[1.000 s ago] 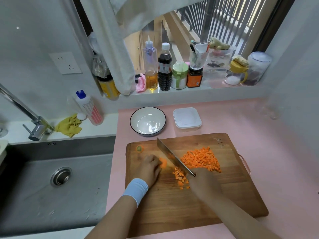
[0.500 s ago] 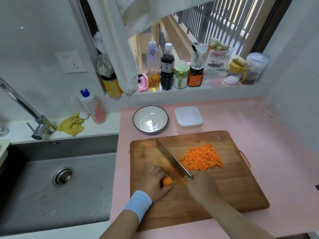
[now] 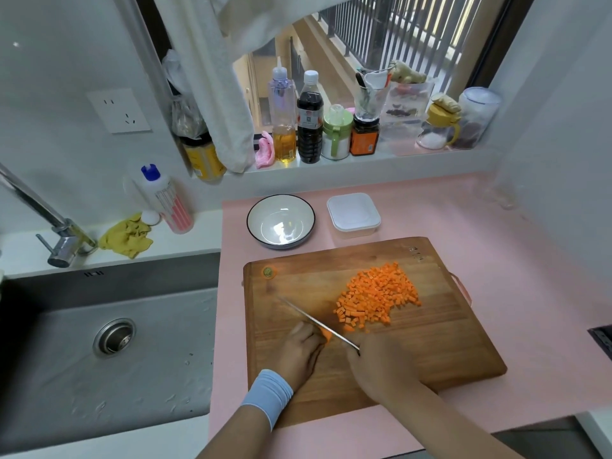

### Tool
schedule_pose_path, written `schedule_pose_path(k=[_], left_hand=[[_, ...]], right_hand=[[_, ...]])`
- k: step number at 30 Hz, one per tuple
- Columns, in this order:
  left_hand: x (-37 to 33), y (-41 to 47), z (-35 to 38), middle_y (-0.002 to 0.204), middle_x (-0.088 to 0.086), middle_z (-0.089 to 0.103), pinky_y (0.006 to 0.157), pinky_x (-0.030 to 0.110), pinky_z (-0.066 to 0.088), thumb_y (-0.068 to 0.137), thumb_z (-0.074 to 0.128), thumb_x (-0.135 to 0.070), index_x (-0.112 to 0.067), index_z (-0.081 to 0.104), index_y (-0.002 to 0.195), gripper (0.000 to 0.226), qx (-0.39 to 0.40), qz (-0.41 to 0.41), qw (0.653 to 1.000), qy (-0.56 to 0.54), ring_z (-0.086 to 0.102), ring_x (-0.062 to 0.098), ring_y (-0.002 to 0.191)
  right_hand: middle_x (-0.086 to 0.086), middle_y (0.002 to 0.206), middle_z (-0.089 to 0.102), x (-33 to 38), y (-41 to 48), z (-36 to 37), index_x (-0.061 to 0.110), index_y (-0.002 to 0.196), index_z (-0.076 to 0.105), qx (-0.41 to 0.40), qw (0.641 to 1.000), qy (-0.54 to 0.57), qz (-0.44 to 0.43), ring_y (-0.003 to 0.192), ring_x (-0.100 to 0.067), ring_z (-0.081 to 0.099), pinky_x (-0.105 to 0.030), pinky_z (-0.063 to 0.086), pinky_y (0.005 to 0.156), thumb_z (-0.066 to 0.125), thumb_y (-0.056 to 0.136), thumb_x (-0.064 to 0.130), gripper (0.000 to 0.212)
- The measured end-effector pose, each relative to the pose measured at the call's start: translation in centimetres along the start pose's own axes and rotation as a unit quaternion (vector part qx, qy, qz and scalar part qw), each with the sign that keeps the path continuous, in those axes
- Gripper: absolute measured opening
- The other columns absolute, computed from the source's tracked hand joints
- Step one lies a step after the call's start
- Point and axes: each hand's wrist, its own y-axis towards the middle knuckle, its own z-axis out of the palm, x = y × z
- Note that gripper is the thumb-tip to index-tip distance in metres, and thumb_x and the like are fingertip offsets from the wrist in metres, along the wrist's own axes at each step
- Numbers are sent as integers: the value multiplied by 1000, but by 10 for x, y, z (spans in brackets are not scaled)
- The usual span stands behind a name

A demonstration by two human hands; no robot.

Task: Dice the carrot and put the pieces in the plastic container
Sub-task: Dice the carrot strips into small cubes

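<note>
Cutting board [image 3: 430, 342]: wood, matt, the grain plain to you along its length;
Knife [image 3: 318, 321]: metal blade, smooth and bright;
Carrot [image 3: 377, 296]: your diced pieces show matt cut faces;
Tabletop [image 3: 496, 243]: pink, smooth, matt;
Plastic container [image 3: 353, 215]: milky plastic, smooth, faint sheen on the lid;
Bowl [image 3: 280, 223]: white, glossy glaze, dark rim;
Sink [image 3: 132, 376]: brushed metal, dull, speckled with water drops;
Tap [image 3: 63, 240]: polished metal;
Wristband [image 3: 267, 397]: your left wrist wears soft-looking cloth;
Rag [image 3: 127, 238]: yellow cloth, crumpled

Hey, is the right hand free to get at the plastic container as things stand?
Probably not yet: the right hand grips the knife. Otherwise nothing blocks the plastic container beyond the cutting board.
</note>
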Motion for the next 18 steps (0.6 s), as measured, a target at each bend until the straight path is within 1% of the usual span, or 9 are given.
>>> schedule_pose_path(k=[2, 4, 8, 12, 14, 16, 18], left_hand=[[1, -2, 2, 114, 5, 67, 97, 30, 49, 95, 56, -12, -11, 73, 102, 18, -2, -1, 1000, -5, 60, 24, 111], [0, -3, 1, 120, 5, 66, 103, 27, 46, 95, 56, -13, -11, 73, 104, 19, -9, 4, 1000, -3, 58, 23, 118], [-2, -4, 0, 121, 4, 66, 96, 29, 51, 94, 55, -14, -14, 73, 106, 21, -9, -2, 1000, 2, 59, 23, 118], [-2, -4, 0, 120, 3, 66, 96, 29, 50, 94, 56, -12, -13, 73, 104, 19, -15, 2, 1000, 7, 59, 22, 117], [-3, -4, 0, 116, 1, 66, 94, 27, 51, 93, 58, -12, -13, 72, 102, 17, -22, -2, 1000, 11, 60, 20, 111], [-5, -3, -1, 104, 1, 65, 87, 24, 50, 92, 58, -12, -12, 72, 96, 15, -24, -1, 1000, 18, 60, 17, 98], [-5, -2, -1, 96, 2, 64, 83, 23, 49, 93, 56, -12, -10, 72, 91, 16, -27, 3, 999, 26, 58, 17, 90]], right_hand=[[4, 92, 69, 0, -4, -2, 36, 114, 67, -8, 999, -39, -23, 89, -16, 64, -27, 36, 63, 46, 98, 43, 27], [3, 97, 69, -2, -7, -4, 38, 119, 64, -16, 998, -53, -36, 92, -16, 64, -26, 36, 65, 46, 99, 43, 28], [6, 99, 69, -10, -9, -6, 38, 123, 64, -4, 998, -44, -54, 92, -14, 63, -25, 34, 67, 45, 101, 40, 29], [6, 97, 69, -19, -4, -6, 36, 122, 64, 17, 997, -53, -59, 88, -12, 63, -24, 36, 66, 44, 101, 40, 29], [4, 98, 69, -22, -2, -5, 32, 119, 65, 33, 996, -57, -56, 90, -13, 64, -24, 36, 67, 43, 101, 40, 29], [2, 100, 69, -23, 2, -4, 26, 111, 68, 49, 996, -60, -40, 93, -17, 65, -25, 39, 69, 43, 101, 39, 29], [1, 100, 69, -23, 8, -4, 22, 104, 68, 76, 995, -56, -22, 94, -19, 66, -26, 41, 70, 45, 101, 38, 29]])
